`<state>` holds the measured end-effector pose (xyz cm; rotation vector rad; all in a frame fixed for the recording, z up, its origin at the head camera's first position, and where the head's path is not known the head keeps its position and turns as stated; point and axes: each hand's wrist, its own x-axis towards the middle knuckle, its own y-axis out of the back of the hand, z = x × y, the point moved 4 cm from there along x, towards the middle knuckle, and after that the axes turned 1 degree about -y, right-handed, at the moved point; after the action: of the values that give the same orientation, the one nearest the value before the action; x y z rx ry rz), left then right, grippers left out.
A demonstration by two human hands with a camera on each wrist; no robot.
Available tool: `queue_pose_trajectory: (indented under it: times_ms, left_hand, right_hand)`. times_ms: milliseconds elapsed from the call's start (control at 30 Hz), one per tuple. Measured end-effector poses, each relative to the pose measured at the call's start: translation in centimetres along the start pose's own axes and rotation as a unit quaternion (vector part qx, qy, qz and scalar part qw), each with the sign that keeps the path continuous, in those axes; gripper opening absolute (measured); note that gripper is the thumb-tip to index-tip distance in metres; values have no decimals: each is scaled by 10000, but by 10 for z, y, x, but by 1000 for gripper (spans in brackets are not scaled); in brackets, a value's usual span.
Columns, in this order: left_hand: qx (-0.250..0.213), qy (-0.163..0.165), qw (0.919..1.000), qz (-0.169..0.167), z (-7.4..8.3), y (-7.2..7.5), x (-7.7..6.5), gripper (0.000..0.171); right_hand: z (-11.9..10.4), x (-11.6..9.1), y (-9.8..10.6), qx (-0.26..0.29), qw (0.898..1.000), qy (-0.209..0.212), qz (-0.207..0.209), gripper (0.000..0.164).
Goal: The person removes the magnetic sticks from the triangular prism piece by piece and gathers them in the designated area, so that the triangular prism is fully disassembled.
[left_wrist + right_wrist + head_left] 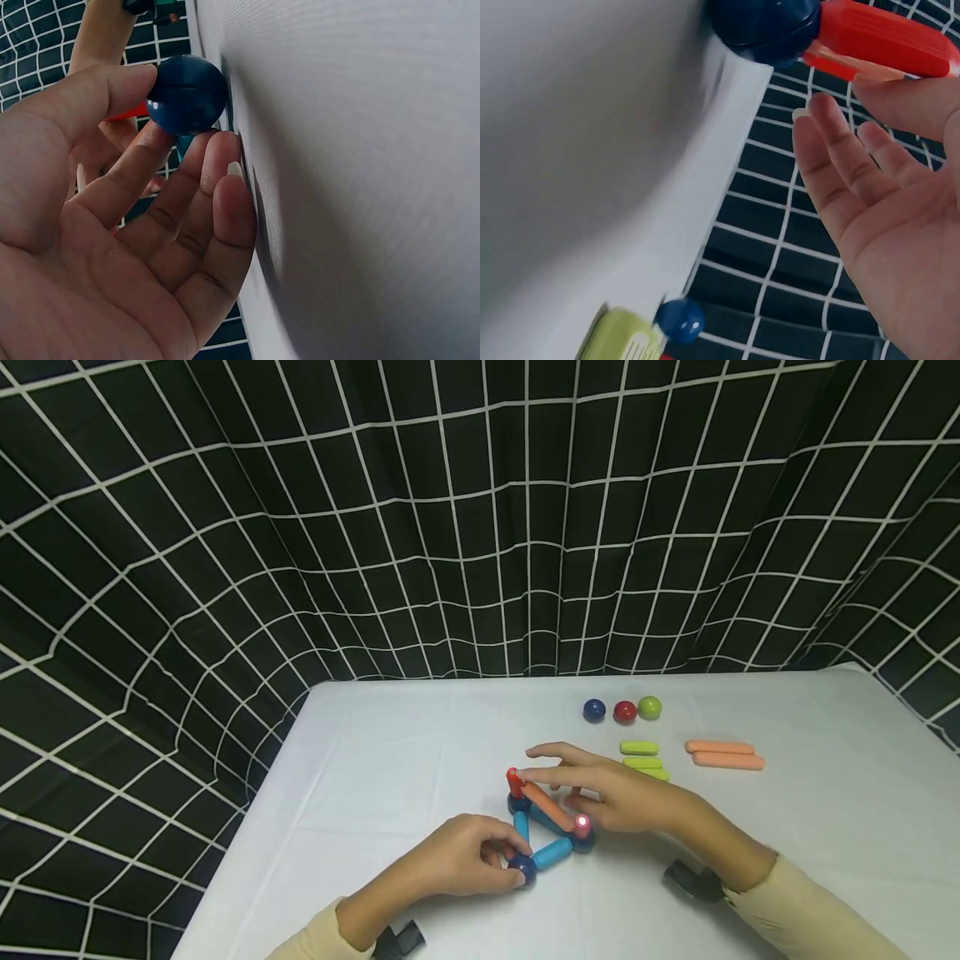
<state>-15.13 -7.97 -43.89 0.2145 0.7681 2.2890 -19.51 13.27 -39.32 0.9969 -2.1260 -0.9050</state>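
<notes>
My left hand [480,860] pinches a dark blue ball [187,94] between thumb and fingers, close to the white tabletop. This ball sits at the near corner of a triangle of light blue sticks [553,854] joined by dark blue balls. Two red sticks [889,37] stand upright on the other corner balls. Between them an orange stick [548,807] lies slantwise above a blue stick. My right hand [615,789] has its index finger and thumb at the orange stick, while its other fingers extend loosely. The index finger's contact is hidden in the right wrist view.
Behind the right hand lie several short green sticks [639,747]. Two loose orange sticks [727,761] are farther right. At the back a blue ball [594,711], a red ball [625,712] and a green ball [649,707] stand in a row. A black gridded curtain [480,527] hangs beyond the table.
</notes>
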Motion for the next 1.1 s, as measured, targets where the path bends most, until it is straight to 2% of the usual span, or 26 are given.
queue_pose_trajectory:
  times_ms: [100, 200, 333, 433, 567, 833, 933, 1100]
  left_hand:
    - [-3, 19, 10000, -4, 0, 1, 0, 22]
    - [96, 48, 9999, 40, -1, 4, 1, 23]
    - [310, 110, 9993, 148, -3, 11, 2, 24]
    - [459, 155, 9986, 219, -6, 17, 3, 26]
    - [577, 243, 9976, 303, -8, 23, 3, 28]
    - [1043, 285, 9927, 530, -9, 31, 3, 29]
    - [1229, 274, 9900, 637, -9, 33, 2, 29]
    - [1555, 407, 9831, 880, -10, 38, 2, 30]
  right_hand:
    - [-1, 3, -2, -208, 9995, 240, -59, 77]
    - [-2, 4, -2, -490, 9982, 346, 6, 70]
    - [-6, 4, 2, -1204, 9924, 92, 228, 36]
    - [-9, 2, 5, -1796, 9832, -11, 315, 24]
    - [-14, 0, 5, -2399, 9699, 98, 411, 36]
    - [-30, 7, -12, -3455, 9350, 685, 412, 23]
    - [-30, 7, -15, -3496, 9338, 679, 347, 27]
    - [-27, 7, -19, -3415, 9372, 613, 361, 21]
